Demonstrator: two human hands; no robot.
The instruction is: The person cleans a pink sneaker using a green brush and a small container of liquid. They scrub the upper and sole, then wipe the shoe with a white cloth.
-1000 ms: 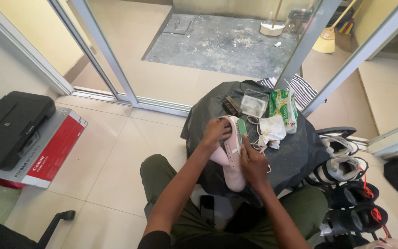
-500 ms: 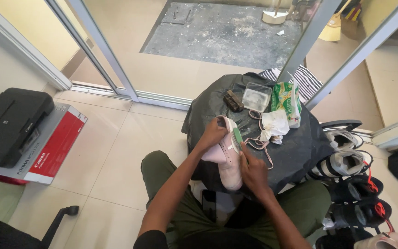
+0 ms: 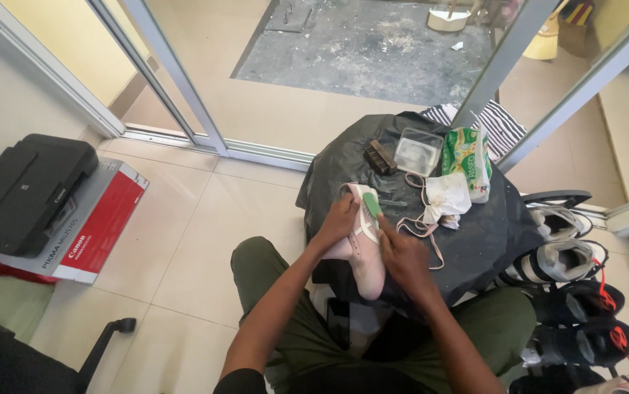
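Observation:
A pale pink sneaker (image 3: 364, 252) lies on its side on a small round table covered in black plastic (image 3: 489, 233), sole toward my lap. My left hand (image 3: 338, 222) grips the shoe's far side near the toe. My right hand (image 3: 400, 257) presses against the shoe's near side, its fingers by a small green item (image 3: 372, 206) on the upper; what that item is I cannot tell. Loose pink laces (image 3: 422, 228) trail beside my right hand.
On the table sit a dark brush (image 3: 380, 156), a clear plastic tub (image 3: 418, 151), a green wipes pack (image 3: 466, 155) and a crumpled white cloth (image 3: 447, 197). Several shoes (image 3: 568, 263) line the floor at right. A black printer (image 3: 22, 191) on a red box stands left. Glass doors behind.
The view has shifted a little. My hands stay on the sneaker, with the right hand slightly lower along its side.

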